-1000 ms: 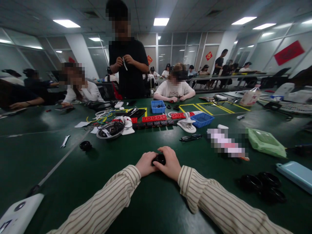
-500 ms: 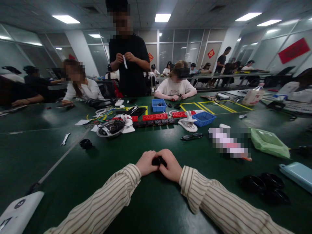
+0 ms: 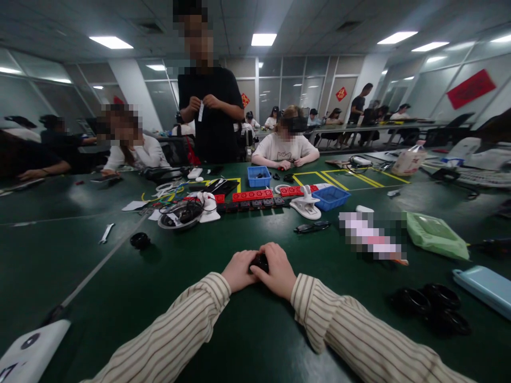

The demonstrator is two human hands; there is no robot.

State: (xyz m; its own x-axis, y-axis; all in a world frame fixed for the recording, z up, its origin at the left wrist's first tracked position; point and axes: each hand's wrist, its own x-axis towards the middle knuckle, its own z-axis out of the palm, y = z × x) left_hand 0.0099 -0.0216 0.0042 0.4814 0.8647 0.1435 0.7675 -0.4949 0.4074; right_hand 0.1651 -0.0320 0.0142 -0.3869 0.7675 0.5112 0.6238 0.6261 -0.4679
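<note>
Over the green tabletop in front of me, both hands are closed round a small black round part [image 3: 261, 260], mostly covered by the fingers. From the left side my left hand [image 3: 239, 270] grips it, fingertips partly hidden. My right hand [image 3: 279, 271] wraps it from the right, thumb lying across the near side. Farther left on the table sits a black ring-shaped part [image 3: 140, 242]. Several similar black rings [image 3: 415, 308] are grouped at the right.
A wrench [image 3: 106, 233] lies left. Beyond my hands are a metal bowl [image 3: 179, 225] with cables, red power strips [image 3: 252, 195], a white clip stand [image 3: 305, 206], blue trays [image 3: 331, 198] and glasses [image 3: 312, 227]. A green pack [image 3: 435, 236] and light blue case [image 3: 485, 287] lie right.
My right thumb has shifted left across the near side of the black part, and more of its top shows between the hands. The whole view has tilted slightly.
</note>
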